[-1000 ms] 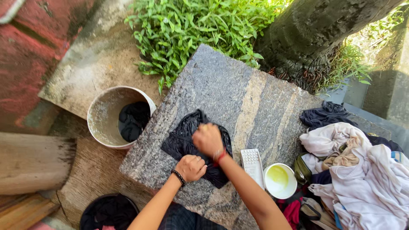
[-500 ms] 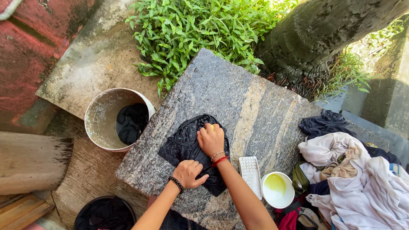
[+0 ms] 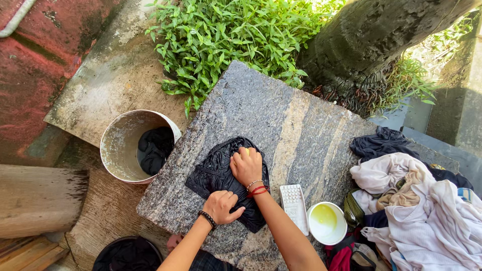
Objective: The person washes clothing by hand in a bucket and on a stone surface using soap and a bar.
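No packages, labels, signs or screens in view, none anywhere on the stone slab

A wet, crumpled black cloth garment point(image 3: 221, 175) is lying bunched on the grey speckled stone slab point(image 3: 301, 130), toward its near left part (its folds are glistening), with both hands pressing down on it.

The far half of the granite slab point(image 3: 301, 125) lies bare and passable, while the near right is blocked by a white scrub brush point(image 3: 294, 207), a white bowl point(image 3: 327, 223) and the heaped clothes point(image 3: 416, 211), and a bucket point(image 3: 120, 150) stands at its left edge.
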